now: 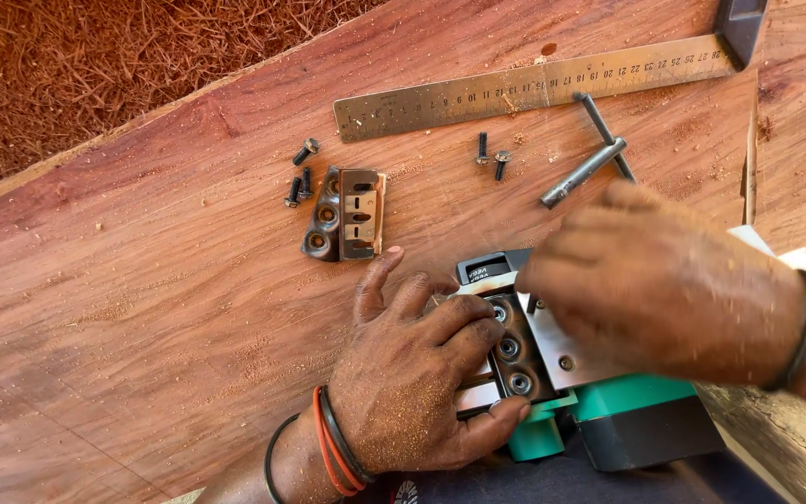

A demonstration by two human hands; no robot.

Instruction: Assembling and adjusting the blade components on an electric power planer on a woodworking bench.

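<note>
Hands first: our left hand (417, 383) lies spread over the blade clamp (510, 350) of an upturned electric planer (608, 411), fingers flat, thumb hooked at its near edge. Right hand (650, 285) curls over the drum w/ fingertips bunched; can't tell what they pinch. Planer sits at the board's (142, 308) near edge, green body toward us. It looks heavy & rigid, w/ a sharp blade edge, so we'd grip the body. Farther out: spare clamp plate (347, 215), loose bolts (300, 177), T-wrench (594, 159), steel rule (534, 86).
</note>
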